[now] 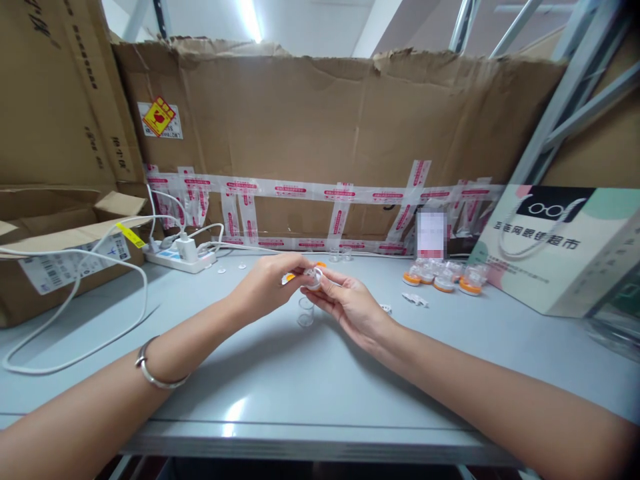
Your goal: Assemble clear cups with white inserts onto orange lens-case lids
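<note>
Near the middle of the grey table, my left hand [267, 287] and my right hand [353, 303] meet around a small round white part [314, 278]. The fingers of both hands are closed on it, and its inner detail is too small to make out. Bits of orange show beside and behind the fingers. A clear cylindrical cup [305, 312] stands on the table just below the hands. A white flat piece [385, 308] lies partly behind my right hand.
Several clear pieces with orange bases [444, 283] stand at the right, with white strips [415, 300] before them. A paper bag [543, 267] is at the far right. At left are a power strip [175, 262], looping white cables [145, 300] and an open cardboard box [75, 267].
</note>
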`<state>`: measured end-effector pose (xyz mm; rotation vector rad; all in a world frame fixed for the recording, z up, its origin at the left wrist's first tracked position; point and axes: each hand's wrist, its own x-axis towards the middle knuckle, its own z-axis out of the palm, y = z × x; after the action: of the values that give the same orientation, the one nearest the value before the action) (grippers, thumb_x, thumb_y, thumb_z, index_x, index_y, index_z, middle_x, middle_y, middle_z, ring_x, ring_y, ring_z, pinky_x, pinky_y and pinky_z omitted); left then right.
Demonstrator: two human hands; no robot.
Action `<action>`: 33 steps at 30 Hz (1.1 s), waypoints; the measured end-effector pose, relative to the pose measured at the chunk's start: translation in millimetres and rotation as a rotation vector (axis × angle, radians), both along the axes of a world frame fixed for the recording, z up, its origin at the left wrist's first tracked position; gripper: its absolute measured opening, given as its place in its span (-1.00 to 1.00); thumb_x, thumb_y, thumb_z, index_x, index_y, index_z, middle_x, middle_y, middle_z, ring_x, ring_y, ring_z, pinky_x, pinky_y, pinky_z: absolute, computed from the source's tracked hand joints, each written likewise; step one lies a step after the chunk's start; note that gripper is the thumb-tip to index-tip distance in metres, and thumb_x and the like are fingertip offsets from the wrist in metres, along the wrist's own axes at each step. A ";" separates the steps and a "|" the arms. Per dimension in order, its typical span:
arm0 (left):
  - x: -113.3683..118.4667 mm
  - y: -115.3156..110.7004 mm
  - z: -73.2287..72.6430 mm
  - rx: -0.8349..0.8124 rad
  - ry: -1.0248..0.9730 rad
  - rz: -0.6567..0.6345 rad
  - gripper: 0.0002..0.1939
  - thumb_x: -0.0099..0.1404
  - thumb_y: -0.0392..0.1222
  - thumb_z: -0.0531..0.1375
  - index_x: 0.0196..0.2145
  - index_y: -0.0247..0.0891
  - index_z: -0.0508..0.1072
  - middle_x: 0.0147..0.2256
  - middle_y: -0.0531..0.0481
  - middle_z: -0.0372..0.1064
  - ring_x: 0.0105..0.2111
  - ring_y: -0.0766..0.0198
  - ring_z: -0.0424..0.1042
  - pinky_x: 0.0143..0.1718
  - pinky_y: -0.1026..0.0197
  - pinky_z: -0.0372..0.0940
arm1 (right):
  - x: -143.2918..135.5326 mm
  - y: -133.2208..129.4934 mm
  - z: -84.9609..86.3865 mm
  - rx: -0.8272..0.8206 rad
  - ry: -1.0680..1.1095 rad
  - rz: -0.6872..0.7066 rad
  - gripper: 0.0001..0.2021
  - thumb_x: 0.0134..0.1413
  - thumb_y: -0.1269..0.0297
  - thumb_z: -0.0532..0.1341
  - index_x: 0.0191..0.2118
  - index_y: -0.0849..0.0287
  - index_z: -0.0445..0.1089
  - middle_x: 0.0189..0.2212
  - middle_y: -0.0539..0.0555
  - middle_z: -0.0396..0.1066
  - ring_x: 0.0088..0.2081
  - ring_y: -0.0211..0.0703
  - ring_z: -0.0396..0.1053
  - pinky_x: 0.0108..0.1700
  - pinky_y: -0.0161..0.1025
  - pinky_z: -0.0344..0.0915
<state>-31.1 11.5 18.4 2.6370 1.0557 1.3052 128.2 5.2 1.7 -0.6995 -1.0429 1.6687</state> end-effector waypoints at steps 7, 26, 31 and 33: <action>-3.2 -0.5 7.8 0.012 -0.175 0.033 -0.68 0.19 -0.15 0.17 -0.09 -0.22 0.35 -0.15 -0.10 0.42 -0.22 0.23 0.43 -0.16 0.21 0.32 | 4.3 4.7 4.2 -0.019 0.075 -0.017 -0.84 -0.05 0.42 0.25 -0.27 0.27 0.43 -0.37 0.08 0.48 -0.29 -0.26 0.44 0.04 -0.21 0.26; -7.7 4.3 12.0 -0.454 -0.514 -0.109 -0.63 0.18 -0.11 0.19 -0.09 -0.31 0.29 -0.17 -0.14 0.39 -0.17 0.20 0.40 -0.13 0.15 0.31 | 14.9 9.5 12.9 0.048 0.163 -0.124 -0.86 -0.03 0.33 0.25 -0.29 0.20 0.38 -0.37 0.05 0.48 -0.29 -0.27 0.44 -0.03 -0.28 0.30; -2.3 -4.4 16.7 -0.330 -0.619 -0.199 -0.67 0.16 -0.20 0.23 -0.13 -0.32 0.29 -0.24 -0.09 0.40 -0.18 0.25 0.41 -0.10 0.21 0.30 | 13.0 2.7 15.8 0.089 0.137 -0.081 -0.80 -0.04 0.29 0.26 -0.24 0.18 0.37 -0.32 0.04 0.49 -0.25 -0.25 0.44 -0.02 -0.27 0.30; -0.7 -5.7 15.2 -0.300 -0.606 -0.215 -0.69 0.15 -0.22 0.23 -0.15 -0.33 0.30 -0.26 -0.08 0.40 -0.20 0.26 0.41 -0.13 0.23 0.31 | 11.5 0.8 15.8 0.105 0.129 -0.070 -0.78 -0.05 0.30 0.27 -0.22 0.18 0.37 -0.30 0.04 0.49 -0.26 -0.27 0.44 -0.01 -0.27 0.29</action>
<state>-31.8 5.8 33.6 1.8856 0.7704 1.5897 139.7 6.0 17.4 -0.5471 -0.9953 1.5655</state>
